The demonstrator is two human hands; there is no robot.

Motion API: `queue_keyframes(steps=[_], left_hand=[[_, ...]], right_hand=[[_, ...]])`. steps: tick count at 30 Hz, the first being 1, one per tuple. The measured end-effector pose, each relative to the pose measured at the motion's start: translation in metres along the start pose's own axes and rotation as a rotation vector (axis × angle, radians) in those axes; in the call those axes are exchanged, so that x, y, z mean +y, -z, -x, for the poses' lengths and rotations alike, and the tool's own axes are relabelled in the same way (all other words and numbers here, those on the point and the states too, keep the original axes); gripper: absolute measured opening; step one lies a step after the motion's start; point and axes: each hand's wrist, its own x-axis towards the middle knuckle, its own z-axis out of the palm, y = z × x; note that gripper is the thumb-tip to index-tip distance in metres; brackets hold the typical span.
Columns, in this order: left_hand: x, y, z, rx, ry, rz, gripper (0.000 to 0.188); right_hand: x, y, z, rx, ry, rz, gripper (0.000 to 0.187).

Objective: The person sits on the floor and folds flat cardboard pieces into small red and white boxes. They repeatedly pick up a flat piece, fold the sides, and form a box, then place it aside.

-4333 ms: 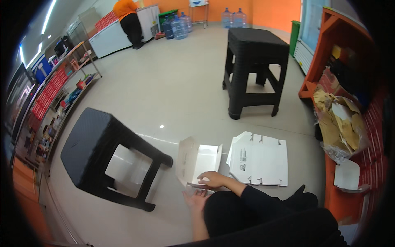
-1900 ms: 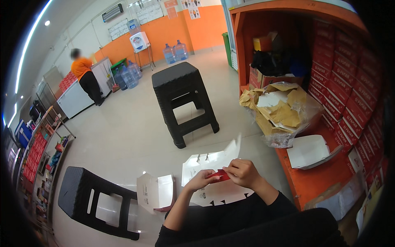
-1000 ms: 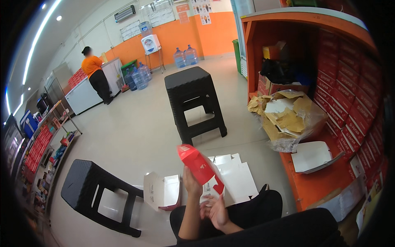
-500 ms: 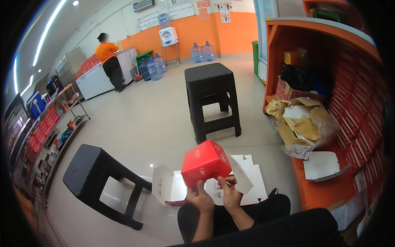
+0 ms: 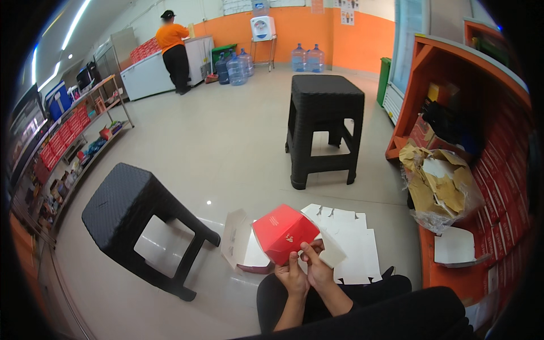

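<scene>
A red cardboard food box (image 5: 285, 228) with white insides is held up over my lap, its bottom edge toward me. My left hand (image 5: 293, 279) pinches the near lower edge, thumb up against the red side. Close beside it, my right hand (image 5: 319, 271) grips the right corner, with thumb on the outside and fingers curled behind. The undersides of both hands' grips are partly hidden. Beyond and below the box, flat white cardboard blanks (image 5: 356, 243) lie in a stack by my legs. Left of the box stands another opened carton (image 5: 233, 241), white inside.
A black stool (image 5: 326, 96) stands ahead and a second one (image 5: 122, 198) to the left. At right, an orange shelf (image 5: 433, 249) holds stacked red cartons, a plastic bag of brown paper (image 5: 447, 187) and a white tray (image 5: 455, 245). A person (image 5: 173, 48) stands by a far freezer.
The view has shifted, so the room sits further left or right in it. My hands have tilted the red box, and its side panel has turned more toward me.
</scene>
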Motion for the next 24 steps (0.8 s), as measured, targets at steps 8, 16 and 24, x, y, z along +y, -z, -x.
queue_keyframes(steps=[8,16,24], left_hand=[[-0.002,0.064,-0.034,0.129,0.573,0.277,0.026],[0.034,0.148,-0.034,0.469,0.490,0.465,0.031],[0.069,0.137,-0.077,0.178,0.243,-0.486,0.081]], right_hand=[[0.072,0.002,-0.066,-0.185,0.126,0.754,0.016],[0.144,-0.024,-0.126,-0.772,0.147,1.683,0.022],[0.124,-0.030,-0.125,-0.700,0.048,1.054,0.023]])
